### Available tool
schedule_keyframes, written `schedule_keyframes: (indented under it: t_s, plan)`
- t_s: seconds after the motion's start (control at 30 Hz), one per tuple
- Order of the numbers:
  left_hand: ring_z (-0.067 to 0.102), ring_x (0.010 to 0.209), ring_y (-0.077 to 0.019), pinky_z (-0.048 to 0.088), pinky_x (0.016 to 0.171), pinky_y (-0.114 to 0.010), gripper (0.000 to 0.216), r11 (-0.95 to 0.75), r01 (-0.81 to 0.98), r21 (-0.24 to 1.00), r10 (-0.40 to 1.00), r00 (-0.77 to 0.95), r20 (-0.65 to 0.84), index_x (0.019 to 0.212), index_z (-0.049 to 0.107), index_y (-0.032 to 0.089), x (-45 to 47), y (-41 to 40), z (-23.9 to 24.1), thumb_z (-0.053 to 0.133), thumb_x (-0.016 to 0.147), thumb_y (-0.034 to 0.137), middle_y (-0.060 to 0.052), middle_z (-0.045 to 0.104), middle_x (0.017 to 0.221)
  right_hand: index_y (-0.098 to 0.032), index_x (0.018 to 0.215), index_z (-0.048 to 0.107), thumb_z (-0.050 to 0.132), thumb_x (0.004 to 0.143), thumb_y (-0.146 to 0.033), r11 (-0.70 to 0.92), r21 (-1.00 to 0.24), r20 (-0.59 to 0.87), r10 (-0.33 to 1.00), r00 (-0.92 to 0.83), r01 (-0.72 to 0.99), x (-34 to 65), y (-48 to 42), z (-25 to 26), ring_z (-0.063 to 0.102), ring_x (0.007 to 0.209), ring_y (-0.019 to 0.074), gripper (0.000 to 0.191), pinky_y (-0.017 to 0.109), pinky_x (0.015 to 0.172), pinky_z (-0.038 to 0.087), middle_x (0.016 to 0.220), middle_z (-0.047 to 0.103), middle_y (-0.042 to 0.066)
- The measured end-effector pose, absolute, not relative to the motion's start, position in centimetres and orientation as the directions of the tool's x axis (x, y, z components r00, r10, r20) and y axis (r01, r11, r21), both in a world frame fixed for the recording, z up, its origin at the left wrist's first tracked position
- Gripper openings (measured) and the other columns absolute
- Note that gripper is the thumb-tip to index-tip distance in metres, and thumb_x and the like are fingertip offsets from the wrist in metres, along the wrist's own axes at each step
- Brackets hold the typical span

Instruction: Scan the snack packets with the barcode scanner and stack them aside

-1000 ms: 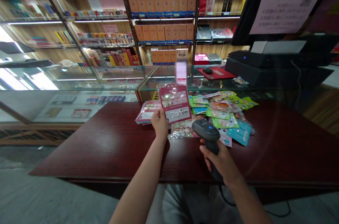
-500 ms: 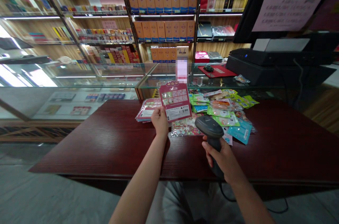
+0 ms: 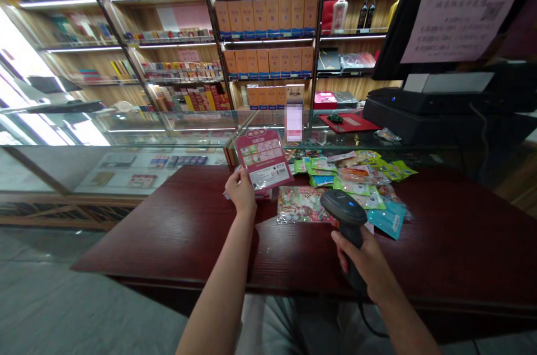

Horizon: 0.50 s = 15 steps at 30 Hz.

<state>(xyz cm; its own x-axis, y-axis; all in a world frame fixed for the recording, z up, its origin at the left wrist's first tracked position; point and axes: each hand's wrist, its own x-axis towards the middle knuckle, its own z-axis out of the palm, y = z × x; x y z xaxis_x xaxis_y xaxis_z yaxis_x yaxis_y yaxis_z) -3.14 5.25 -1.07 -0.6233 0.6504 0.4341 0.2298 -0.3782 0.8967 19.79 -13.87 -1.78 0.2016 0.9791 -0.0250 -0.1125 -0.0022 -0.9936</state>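
Observation:
Pinched at its lower left corner, a dark pink flat packet (image 3: 265, 158) with small pictures and a barcode label is held up by my left hand (image 3: 241, 192). Its printed side faces me, and it hides most of a stack of similar packets behind it. My right hand (image 3: 361, 251) is wrapped round the handle of a black barcode scanner (image 3: 344, 207), whose top shows a blue light. The scanner's head points forward, over the edge of a flat patterned packet (image 3: 300, 204) on the desk. Beyond it lies a heap of small bright snack packets (image 3: 356, 173), with a blue packet (image 3: 388, 216) at its near side.
A dark red wooden desk (image 3: 176, 232) carries everything. At its back stands a glass display counter (image 3: 260, 123) with an upright phone-like screen (image 3: 294, 123), a mouse on a red mat (image 3: 352, 123) and a black machine (image 3: 403, 106). The scanner's cable (image 3: 369, 324) hangs off the front edge.
My left hand and the pink packet have shifted left, now covering more of the stack behind. A blue light now shows on the scanner. The whole view has also shifted slightly.

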Motion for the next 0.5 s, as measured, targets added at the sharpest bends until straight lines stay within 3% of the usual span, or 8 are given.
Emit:
schedule_keyframes:
  t_s: [0.13, 0.3, 0.4, 0.5]
  plan:
    - [0.052, 0.054, -0.0136, 0.039, 0.050, -0.022, 0.030, -0.212, 0.281, 0.936, 0.714, -0.609, 0.345, 0.066, 0.067, 0.011, -7.6, 6.7, 0.4, 0.053, 0.075, 0.036, -0.001, 0.056, 0.054, -0.016, 0.101, 0.058, 0.072, 0.071, -0.052, 0.002, -0.994, -0.021, 0.975, 0.221, -0.107, 20.0, -13.8, -1.8, 0.038, 0.032, 0.0076, 0.048, 0.019, 0.032, 0.032, 0.043, 0.049, -0.009]
    - [0.056, 0.051, -0.0171, 0.041, 0.050, -0.025, 0.025, -0.018, 0.348, 0.937, 0.807, -0.548, 0.219, 0.064, 0.068, 0.010, -11.4, 7.9, 0.0, 0.059, 0.068, 0.033, -0.002, 0.056, 0.048, -0.016, 0.101, 0.057, 0.072, 0.074, -0.050, 0.002, -0.994, -0.022, 0.977, 0.213, -0.113, 20.3, -13.9, -1.7, 0.040, 0.035, 0.0084, 0.046, 0.019, 0.035, 0.034, 0.045, 0.049, -0.009]
    - [0.061, 0.057, -0.0206, 0.044, 0.055, -0.028, 0.025, 0.090, 0.485, 0.870, 0.827, -0.522, 0.206, 0.068, 0.071, 0.011, -12.1, 8.1, -0.5, 0.062, 0.069, 0.034, -0.007, 0.062, 0.053, -0.015, 0.102, 0.057, 0.072, 0.074, -0.050, -0.004, -0.993, -0.029, 0.976, 0.215, -0.114, 20.4, -14.0, -1.6, 0.040, 0.035, 0.0087, 0.048, 0.020, 0.035, 0.034, 0.046, 0.049, -0.009]
    - [0.066, 0.073, -0.0267, 0.048, 0.066, -0.035, 0.026, 0.261, 0.651, 0.713, 0.824, -0.535, 0.186, 0.081, 0.075, 0.016, -12.1, 7.9, -0.6, 0.062, 0.073, 0.037, -0.014, 0.071, 0.074, -0.016, 0.102, 0.058, 0.074, 0.072, -0.051, -0.012, -0.990, -0.044, 0.973, 0.225, -0.143, 20.5, -14.1, -1.6, 0.041, 0.035, 0.0090, 0.049, 0.020, 0.035, 0.034, 0.047, 0.051, -0.008]
